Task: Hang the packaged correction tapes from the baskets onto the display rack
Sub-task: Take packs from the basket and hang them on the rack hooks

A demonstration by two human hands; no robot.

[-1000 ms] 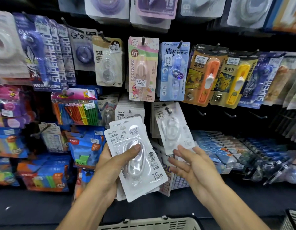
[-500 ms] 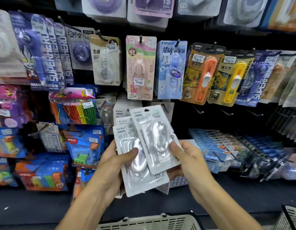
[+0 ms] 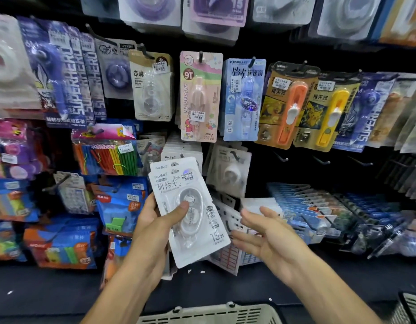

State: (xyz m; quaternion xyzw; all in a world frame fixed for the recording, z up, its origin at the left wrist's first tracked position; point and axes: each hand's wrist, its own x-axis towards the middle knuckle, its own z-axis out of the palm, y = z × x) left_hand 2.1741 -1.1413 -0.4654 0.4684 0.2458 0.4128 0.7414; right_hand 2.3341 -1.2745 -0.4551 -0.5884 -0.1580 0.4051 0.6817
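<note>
My left hand (image 3: 155,220) grips a small stack of white packaged correction tapes (image 3: 190,206), thumb pressed on the clear blister of the front pack. To their right my right hand (image 3: 267,235) is open and holds nothing, fingers spread toward the stack. Just above it a blurred white correction tape pack (image 3: 228,169) hangs on a peg of the display rack (image 3: 260,164). More of the same white packs (image 3: 181,150) hang on the peg behind the held stack.
Bare pegs (image 3: 281,157) stick out right of the hanging white pack. Other packaged tapes (image 3: 200,97) fill the row above. A beige basket's rim (image 3: 209,314) shows at the bottom centre, and another basket (image 3: 410,307) at the bottom right corner.
Half a second ago my right hand pinched one white pack in front of the stack. Now it is empty and lower, and a white pack hangs on the peg above it.
</note>
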